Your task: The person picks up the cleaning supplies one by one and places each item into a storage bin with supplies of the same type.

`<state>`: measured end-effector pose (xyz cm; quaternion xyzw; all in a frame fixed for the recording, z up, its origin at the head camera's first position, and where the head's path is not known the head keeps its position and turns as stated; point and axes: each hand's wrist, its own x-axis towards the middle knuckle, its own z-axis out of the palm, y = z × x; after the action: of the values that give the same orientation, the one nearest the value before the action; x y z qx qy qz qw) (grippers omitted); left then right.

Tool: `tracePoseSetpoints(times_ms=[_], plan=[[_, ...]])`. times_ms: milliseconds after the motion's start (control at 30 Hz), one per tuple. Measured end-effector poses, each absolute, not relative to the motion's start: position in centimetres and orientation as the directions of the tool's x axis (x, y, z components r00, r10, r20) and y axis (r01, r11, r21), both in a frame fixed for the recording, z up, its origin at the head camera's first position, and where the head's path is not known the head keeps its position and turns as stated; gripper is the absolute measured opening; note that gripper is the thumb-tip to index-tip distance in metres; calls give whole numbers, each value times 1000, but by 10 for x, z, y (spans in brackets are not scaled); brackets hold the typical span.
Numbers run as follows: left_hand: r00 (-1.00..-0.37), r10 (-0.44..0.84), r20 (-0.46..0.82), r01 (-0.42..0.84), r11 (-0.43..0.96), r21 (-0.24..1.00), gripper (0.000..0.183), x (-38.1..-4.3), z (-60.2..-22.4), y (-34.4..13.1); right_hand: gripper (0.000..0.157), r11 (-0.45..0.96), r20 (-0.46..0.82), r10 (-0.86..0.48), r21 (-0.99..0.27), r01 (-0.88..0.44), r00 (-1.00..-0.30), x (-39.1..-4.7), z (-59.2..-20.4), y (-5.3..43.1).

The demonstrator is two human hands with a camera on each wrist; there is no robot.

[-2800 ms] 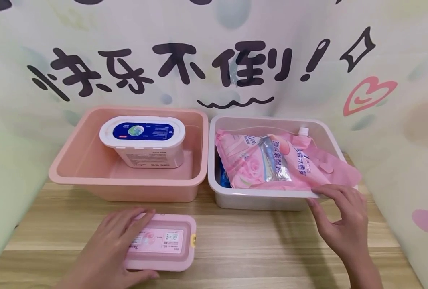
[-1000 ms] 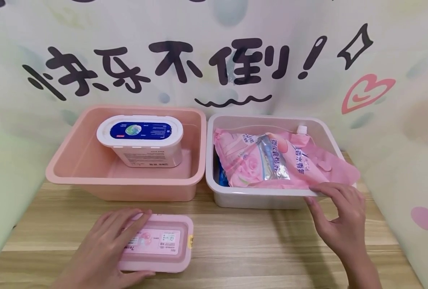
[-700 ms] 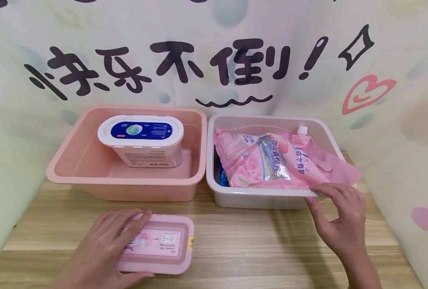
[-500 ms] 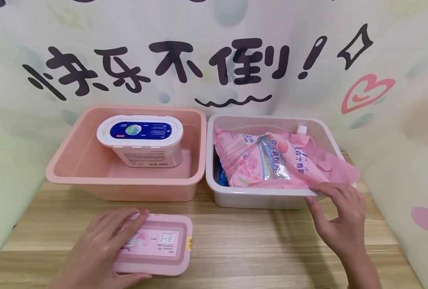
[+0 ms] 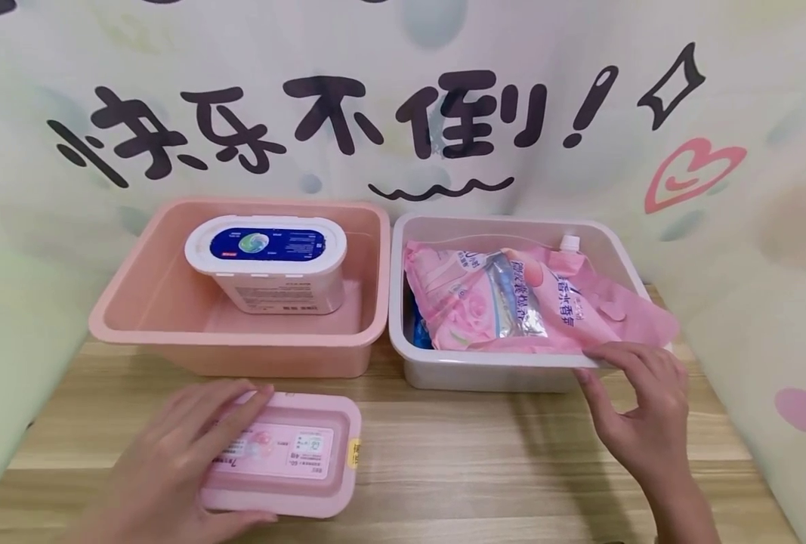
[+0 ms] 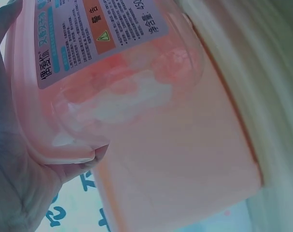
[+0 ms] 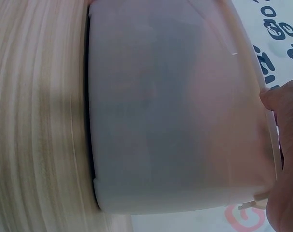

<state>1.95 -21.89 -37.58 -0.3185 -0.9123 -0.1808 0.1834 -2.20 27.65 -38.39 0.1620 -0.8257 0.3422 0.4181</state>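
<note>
My left hand (image 5: 165,461) grips the left end of a pink plastic box (image 5: 294,457) with a printed label, thumb on the near side and fingers over the far side. In the left wrist view, the box's clear part (image 6: 132,92) shows pink and white contents, perhaps laundry pods. My right hand (image 5: 647,415) pinches the front rim of a white bin (image 5: 484,376) near its right corner. Inside that bin lies a pink pouch (image 5: 470,302) with a white cap (image 5: 569,242), its right end hanging over the rim. Something blue (image 5: 421,332) is partly hidden beneath it.
A pink bin (image 5: 260,359) stands left of the white one, almost touching it. It holds a white lidded tub (image 5: 280,291) with a blue top label. Both stand on a wood-grain tabletop (image 5: 457,468). Printed cloth (image 5: 566,45) hangs behind and at the sides.
My left hand has shifted left with the pink box, which is now turned slightly. The right hand stays on the white bin's rim. Both bins and their contents have stayed put.
</note>
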Motion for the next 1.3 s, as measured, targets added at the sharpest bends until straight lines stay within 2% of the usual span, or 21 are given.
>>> tracePoseSetpoints(times_ms=[67, 233, 467, 633, 967, 1167, 1300], plan=[[-749, 517, 415, 631, 748, 206, 117, 20, -370, -221, 66, 714, 799, 17, -431, -552, -601, -22, -384, 277], [-740, 529, 416, 645, 734, 212, 116, 19, -360, -223, 63, 722, 791, 3, -425, -546, -612, -22, -384, 279], [-736, 517, 437, 642, 737, 210, 114, 18, -347, -225, 51, 723, 820, 4, -398, -565, -572, -21, -382, 280], [-737, 519, 432, 640, 742, 201, 113, 19, -339, -223, 51, 736, 831, 8, -382, -559, -557, -19, -380, 279], [-669, 519, 532, 683, 711, 165, 104, 18, -320, -227, 55, 754, 855, 27, -358, -552, -518, -16, -377, 277], [-627, 526, 575, 711, 687, 148, 101, 12, -309, -230, 56, 754, 852, 31, -363, -548, -523, -16, -377, 278], [-622, 537, 570, 725, 670, 159, 100, 9, -299, -229, 56, 754, 850, 30, -365, -546, -526, -16, -378, 279]])
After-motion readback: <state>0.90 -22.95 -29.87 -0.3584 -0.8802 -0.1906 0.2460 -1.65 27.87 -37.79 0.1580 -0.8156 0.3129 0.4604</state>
